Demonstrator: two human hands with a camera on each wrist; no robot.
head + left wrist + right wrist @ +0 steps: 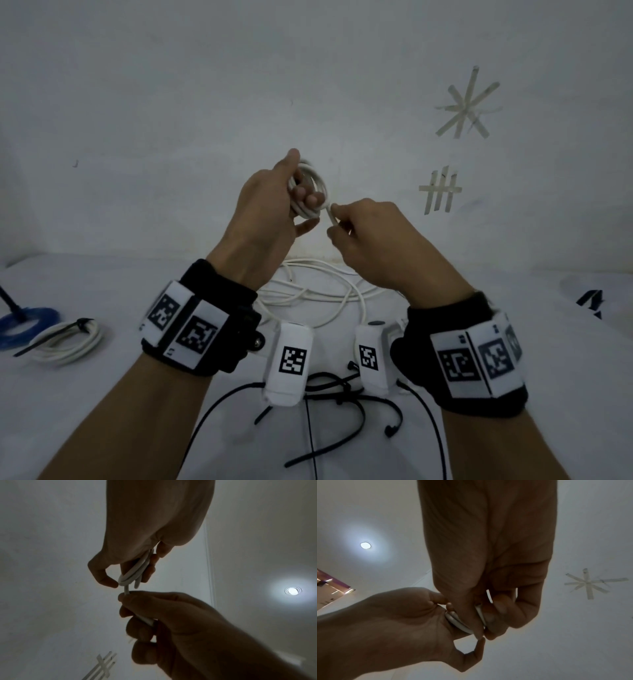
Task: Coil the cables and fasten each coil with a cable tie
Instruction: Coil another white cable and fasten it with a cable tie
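My left hand (301,192) is raised in front of the wall and grips a small coil of white cable (313,192), with fingers through the loops and thumb on top. My right hand (344,221) pinches the strand (331,216) that leaves the coil's lower right. From the left wrist view the coil (135,573) shows edge-on, with the right hand's fingertips (125,597) just below it. In the right wrist view only a short arc of the coil (458,622) peeks out between the hands. The rest of this cable (325,294) lies loose on the table.
Several black cable ties (329,394) lie scattered on the white table (120,404) below my wrists. At the left sit a white coil (65,341) bound with a black tie and a blue coil (27,322). Tape marks (440,188) are stuck on the wall behind.
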